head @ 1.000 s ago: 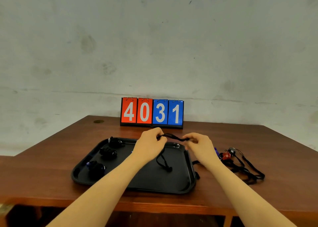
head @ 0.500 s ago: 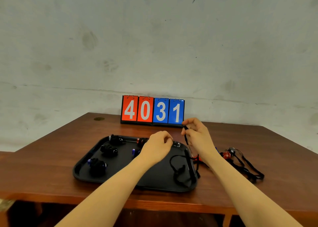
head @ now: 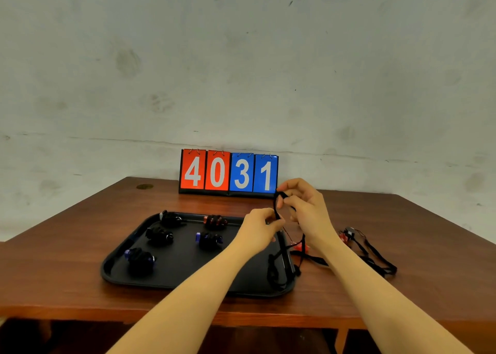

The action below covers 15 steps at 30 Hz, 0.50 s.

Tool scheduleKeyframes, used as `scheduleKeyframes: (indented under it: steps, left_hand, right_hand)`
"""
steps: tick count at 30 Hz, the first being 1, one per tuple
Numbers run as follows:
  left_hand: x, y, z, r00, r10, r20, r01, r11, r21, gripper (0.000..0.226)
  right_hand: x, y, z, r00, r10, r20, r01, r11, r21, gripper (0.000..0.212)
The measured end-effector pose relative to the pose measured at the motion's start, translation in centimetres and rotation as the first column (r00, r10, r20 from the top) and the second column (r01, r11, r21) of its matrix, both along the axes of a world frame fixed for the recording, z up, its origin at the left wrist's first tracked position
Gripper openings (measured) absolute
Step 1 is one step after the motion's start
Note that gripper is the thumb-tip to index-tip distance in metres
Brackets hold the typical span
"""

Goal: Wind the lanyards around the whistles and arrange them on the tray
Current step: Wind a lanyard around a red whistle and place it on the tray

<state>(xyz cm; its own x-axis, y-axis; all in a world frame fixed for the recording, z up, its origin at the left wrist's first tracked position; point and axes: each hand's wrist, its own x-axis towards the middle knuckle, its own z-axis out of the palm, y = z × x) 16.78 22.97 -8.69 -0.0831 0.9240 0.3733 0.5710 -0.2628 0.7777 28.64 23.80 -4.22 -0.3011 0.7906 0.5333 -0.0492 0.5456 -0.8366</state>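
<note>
Black tray [head: 112,272] on wooden surface [head: 402,294]: five wound whistles in rows at left, e.g. blue one [head: 209,239], red one [head: 215,220]; right half free for more.
Left hand [head: 261,229]: curled, apparently gripping a whistle, hidden inside fist.
Right hand [head: 300,204]: pinching black lanyard [head: 276,206], raised taut for next turn; slack tail [head: 275,272] draped on tray's right edge.
Unwound red whistle [head: 347,234], lanyard loose, waiting right of tray.
Flip scoreboard [head: 228,173] behind: 4031.
</note>
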Motion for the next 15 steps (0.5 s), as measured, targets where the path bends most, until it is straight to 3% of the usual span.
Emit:
scheduleKeyframes:
  steps: [5,9,12,15]
  left_hand:
    - [-0.8,-0.4,0.9,0.996,0.084,0.028,-0.087,0.99,0.112,0.012]
    - [-1.8,-0.8,2.4,0.995,0.098,-0.01,-0.096,0.984,0.151,0.01]
    - [-2.3,-1.3,3.4,0.991,0.114,-0.072,-0.1,0.979,0.177,0.011]
    - [-3.0,-1.8,3.9,0.988,0.113,-0.101,-0.093,0.979,0.183,0.007]
  right_hand:
    - [0.8,1.2,-1.3,0.965,-0.18,0.191,0.168,0.983,0.08,0.025]
    - [0.5,2.0,-2.8,0.888,-0.132,0.441,0.136,0.99,0.023,0.019]
    - [-0.3,1.8,-3.4,0.884,-0.09,0.46,0.108,0.994,-0.013,0.007]
    - [-1.2,1.4,-3.3,0.877,-0.069,0.476,0.065,0.998,0.025,0.018]
